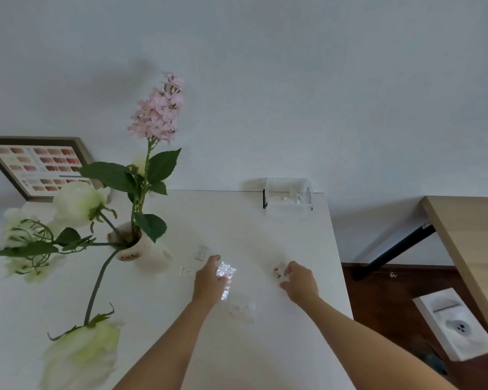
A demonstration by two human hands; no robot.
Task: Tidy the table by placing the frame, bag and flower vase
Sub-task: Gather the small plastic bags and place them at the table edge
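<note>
White table (279, 347), two bare hands out over it. Left hand (209, 282) grasps one crinkly clear bag (226, 273), fingers curled round it, bag partly hanging below the palm. Right hand (300, 282) pinches one small clear packet with red-pink specks (279, 273) at the table surface, thumb and fingers closed on its edge. Two more small clear packets (193, 263) lie flat just left of the left hand, near the vase; one faint clear bag (241, 312) lies flat between the forearms, hard to make out. One flower vase (133, 249), pale ceramic, stands upright on the table left of centre, holding one pink flower spike (158, 108) and three white blooms (79, 202) on green stems, blooms blurred. One frame (37, 167), brown border with a swatch chart, leans on the wall at far left behind the flowers. One clear acrylic box (289, 194) sits at the table's back edge against the wall. Off the table to the right: one wooden desk (468, 249), one white box (454, 322) on the floor.
</note>
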